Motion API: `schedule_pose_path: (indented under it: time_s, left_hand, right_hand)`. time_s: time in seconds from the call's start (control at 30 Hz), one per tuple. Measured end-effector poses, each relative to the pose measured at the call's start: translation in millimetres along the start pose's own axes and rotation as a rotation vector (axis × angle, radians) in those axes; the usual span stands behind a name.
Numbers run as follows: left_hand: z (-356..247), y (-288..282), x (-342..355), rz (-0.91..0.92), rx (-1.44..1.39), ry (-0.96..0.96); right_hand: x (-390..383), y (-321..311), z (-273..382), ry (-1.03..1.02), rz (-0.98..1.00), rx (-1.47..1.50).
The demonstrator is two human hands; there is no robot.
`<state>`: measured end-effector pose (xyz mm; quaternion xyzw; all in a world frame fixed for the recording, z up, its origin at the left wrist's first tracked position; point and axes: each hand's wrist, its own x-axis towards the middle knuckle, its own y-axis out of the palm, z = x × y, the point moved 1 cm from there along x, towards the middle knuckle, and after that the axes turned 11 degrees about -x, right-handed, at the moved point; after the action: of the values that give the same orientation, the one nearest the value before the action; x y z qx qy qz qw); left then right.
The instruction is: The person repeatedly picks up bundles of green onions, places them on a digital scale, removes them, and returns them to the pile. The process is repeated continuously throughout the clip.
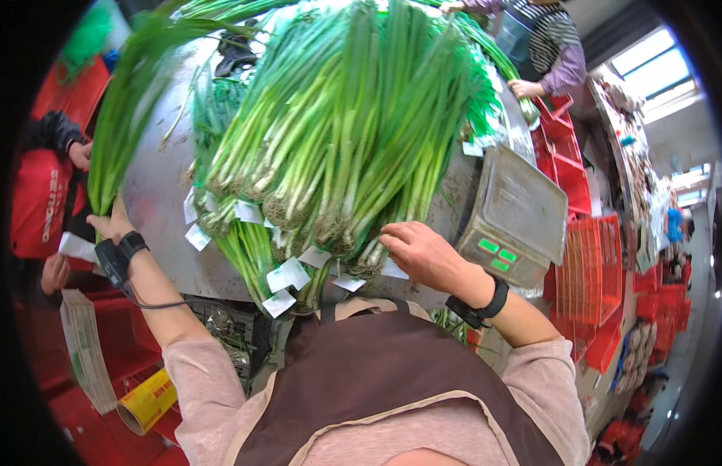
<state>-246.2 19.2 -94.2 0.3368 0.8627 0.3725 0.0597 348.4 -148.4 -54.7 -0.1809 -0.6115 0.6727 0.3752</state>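
A large heap of spring onions (338, 132) lies on the metal table, white root ends toward me and green leaves pointing away. Out to the left, my left hand (112, 223) is closed round the lower end of a separate bunch of spring onions (122, 128), whose leaves blur upward. My right hand (423, 252) is at the heap's near right edge, its fingers bent together over the root ends (370, 258); the thumb side is partly hidden. White paper tags (287, 274) hang from bunches at the table's near edge.
A grey weighing scale (520, 210) with green lit digits stands right of the heap. Red crates (590, 268) are stacked beyond it. A co-worker's hands (80, 154) are at the left; another person's hand (526, 88) is at the far right. A yellow roll (147, 400) lies at lower left.
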Motion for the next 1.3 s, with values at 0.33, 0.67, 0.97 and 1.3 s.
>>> schedule_pose_path:
  time_s: [0.33, 0.67, 0.97, 1.3]
  left_hand:
    - [129.0, 183.9, -313.0, 1.415, 1.297, -0.097]
    - [91.1, 197.1, -358.4, 1.201, 0.739, -0.335]
    - [31.1, 230.4, -472.9, 1.658, 0.471, -0.673]
    - [24.8, 258.0, -499.5, 1.484, 0.488, -0.542]
  right_hand:
    - [-44.2, 37.4, 17.6, 0.261, 0.341, 0.192]
    - [-81.2, 27.8, 9.5, 0.551, 0.072, 0.687]
    - [-86.2, -25.1, -49.6, 0.512, -0.715, 1.849]
    - [-200.2, -32.2, -144.3, 0.698, -1.498, 1.510]
